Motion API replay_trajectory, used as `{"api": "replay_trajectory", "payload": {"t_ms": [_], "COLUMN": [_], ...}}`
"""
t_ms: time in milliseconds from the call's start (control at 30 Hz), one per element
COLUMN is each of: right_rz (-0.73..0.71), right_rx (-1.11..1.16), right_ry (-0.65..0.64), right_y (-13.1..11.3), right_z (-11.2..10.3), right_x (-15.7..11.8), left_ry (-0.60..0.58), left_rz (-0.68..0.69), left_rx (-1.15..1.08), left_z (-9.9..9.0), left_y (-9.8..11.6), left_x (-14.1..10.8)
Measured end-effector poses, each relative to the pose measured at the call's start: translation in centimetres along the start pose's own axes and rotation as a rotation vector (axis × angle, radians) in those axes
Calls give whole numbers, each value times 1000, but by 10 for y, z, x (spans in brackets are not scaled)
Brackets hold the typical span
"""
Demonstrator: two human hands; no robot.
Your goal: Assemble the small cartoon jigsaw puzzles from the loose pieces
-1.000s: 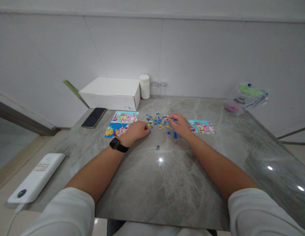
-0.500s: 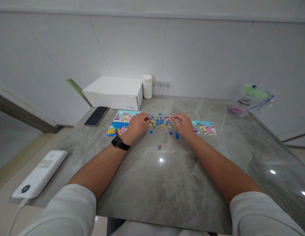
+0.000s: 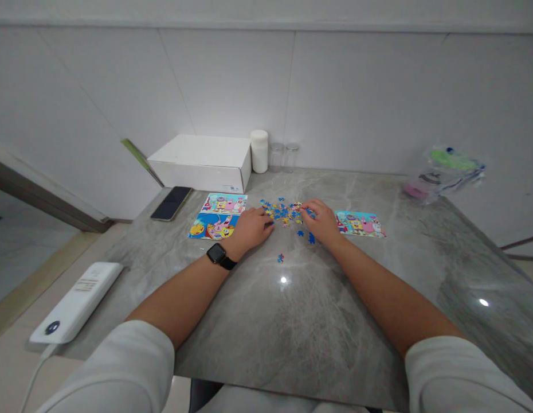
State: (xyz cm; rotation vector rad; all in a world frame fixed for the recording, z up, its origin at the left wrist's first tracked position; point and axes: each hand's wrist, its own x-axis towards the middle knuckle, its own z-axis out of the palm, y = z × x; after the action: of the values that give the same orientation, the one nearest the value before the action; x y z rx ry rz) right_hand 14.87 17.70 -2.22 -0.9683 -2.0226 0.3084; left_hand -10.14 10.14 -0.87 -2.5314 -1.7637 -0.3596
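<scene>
A pile of small puzzle pieces (image 3: 283, 212), mostly blue and yellow, lies on the grey table (image 3: 292, 321). At its left edge my left hand (image 3: 253, 227) rests low with the fingers curled, and what is under the fingertips is hidden. My right hand (image 3: 318, 219) touches the pile's right side, thumb and fingers closed together on something too small to name. Linked blue pieces (image 3: 312, 237) lie beside it, and one loose piece (image 3: 281, 258) sits nearer me. Picture cards flank the hands: two panels at the left (image 3: 212, 225), one at the right (image 3: 361, 223).
Behind the left cards are a white box (image 3: 202, 163), a white bottle (image 3: 259, 152) and two small glass jars (image 3: 291, 158). A phone (image 3: 172, 203) and a white power bank with a cable (image 3: 77, 301) lie left. A plastic bag (image 3: 442, 175) is at the back right.
My left hand has moved right and toward me, uncovering more of the left card and covering the loose blue piece there. My right hand has hardly moved. The view has shifted slightly.
</scene>
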Motion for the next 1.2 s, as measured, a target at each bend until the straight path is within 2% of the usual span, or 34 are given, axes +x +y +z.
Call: {"api": "replay_trajectory", "payload": {"t_ms": [300, 467, 567, 933, 1100, 1200], "right_rz": [33, 24, 32, -10, -1, 2], "right_rx": [15, 50, 43, 58, 54, 51], "right_ry": [-59, -65, -71, -77, -50, -17], "right_y": [-3, -5, -4, -2, -7, -16], "right_z": [1, 2, 4, 13, 10, 2], "right_x": [-1, -1, -1, -6, -6, 0], "left_ry": [-22, 48, 51, 30, 95, 171], "left_rz": [175, 69, 19, -22, -4, -42], "left_rx": [-120, -147, -139, -86, -95, -221], "left_z": [-3, 3, 7, 0, 0, -8], "left_y": [18, 22, 25, 40, 36, 29], "left_x": [-5, -7, -7, -3, -3, 0]}}
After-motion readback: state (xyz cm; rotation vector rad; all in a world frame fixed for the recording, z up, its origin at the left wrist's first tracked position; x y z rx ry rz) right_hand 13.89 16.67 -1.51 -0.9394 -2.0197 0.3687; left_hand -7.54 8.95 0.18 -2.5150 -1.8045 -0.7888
